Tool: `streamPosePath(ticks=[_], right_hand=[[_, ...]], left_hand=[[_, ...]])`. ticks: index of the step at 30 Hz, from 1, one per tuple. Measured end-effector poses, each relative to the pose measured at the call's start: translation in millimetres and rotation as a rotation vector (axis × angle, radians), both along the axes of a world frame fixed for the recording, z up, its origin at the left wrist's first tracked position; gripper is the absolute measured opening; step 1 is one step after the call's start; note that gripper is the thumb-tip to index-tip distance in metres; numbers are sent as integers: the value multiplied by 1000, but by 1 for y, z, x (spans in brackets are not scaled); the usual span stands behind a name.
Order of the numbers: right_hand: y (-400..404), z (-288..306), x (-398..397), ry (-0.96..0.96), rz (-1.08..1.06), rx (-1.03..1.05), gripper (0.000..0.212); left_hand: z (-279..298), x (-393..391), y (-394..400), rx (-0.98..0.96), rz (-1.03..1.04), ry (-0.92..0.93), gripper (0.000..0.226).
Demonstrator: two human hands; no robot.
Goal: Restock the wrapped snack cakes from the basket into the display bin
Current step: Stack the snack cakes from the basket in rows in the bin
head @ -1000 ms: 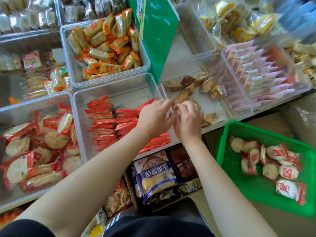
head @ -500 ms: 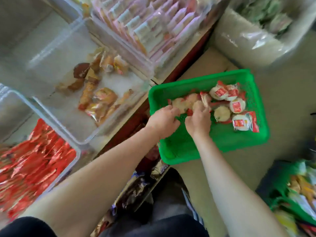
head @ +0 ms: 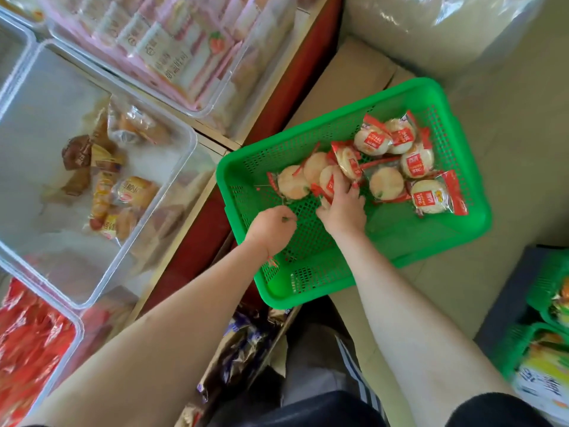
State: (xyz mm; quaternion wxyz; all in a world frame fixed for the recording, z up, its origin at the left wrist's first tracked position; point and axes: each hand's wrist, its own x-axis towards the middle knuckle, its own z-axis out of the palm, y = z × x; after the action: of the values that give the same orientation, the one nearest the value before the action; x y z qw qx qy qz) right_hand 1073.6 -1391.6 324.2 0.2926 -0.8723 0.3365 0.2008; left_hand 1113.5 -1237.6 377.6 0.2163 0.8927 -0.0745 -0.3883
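Observation:
A green plastic basket (head: pixel 332 272) sits on the floor to the right of the shelf. In its far half lie several round snack cakes (head: pixel 386 183) in clear wrappers with red ends. My right hand (head: pixel 343 211) is inside the basket, fingers closed around one cake (head: pixel 328 180) in the left cluster. My left hand (head: pixel 272 228) is curled just below the leftmost cake (head: pixel 291 183), and nothing shows in its grip. On the shelf to the left, a clear display bin (head: pixel 191 143) holds a few brown and yellow wrapped pastries (head: pixel 129 192).
A clear bin of pink packets (head: pixel 160 57) stands behind the pastry bin, and one of red packets (head: pixel 30 349) in front. A big clear plastic bag (head: pixel 431 26) lies beyond the basket. More green baskets (head: pixel 548 349) stand at the right. Cardboard (head: pixel 348 78) lies under the basket.
Both hands left the shelf bin and came down into the green basket. My right hand has pushed further in among the cakes, and the view swung down and right.

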Motion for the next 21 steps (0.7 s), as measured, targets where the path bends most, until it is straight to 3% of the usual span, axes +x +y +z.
streamPosePath(ticks=[4, 8, 14, 17, 21], right_hand=[[8, 21, -5, -113, -360, 582, 77], [30, 49, -24, -164, -513, 898, 52], [60, 102, -22, -97, -352, 1026, 51], [82, 125, -11, -21, -194, 991, 50], [133, 150, 1, 25, -57, 971, 66]], left_hand=[[13, -6, -17, -78, 242, 84, 32], [50, -13, -19, -439, 639, 566, 37], [93, -29, 26, -606, 619, 528, 58], [105, -33, 64, -680, 771, 525, 69], [112, -44, 123, -832, 866, 489, 71]])
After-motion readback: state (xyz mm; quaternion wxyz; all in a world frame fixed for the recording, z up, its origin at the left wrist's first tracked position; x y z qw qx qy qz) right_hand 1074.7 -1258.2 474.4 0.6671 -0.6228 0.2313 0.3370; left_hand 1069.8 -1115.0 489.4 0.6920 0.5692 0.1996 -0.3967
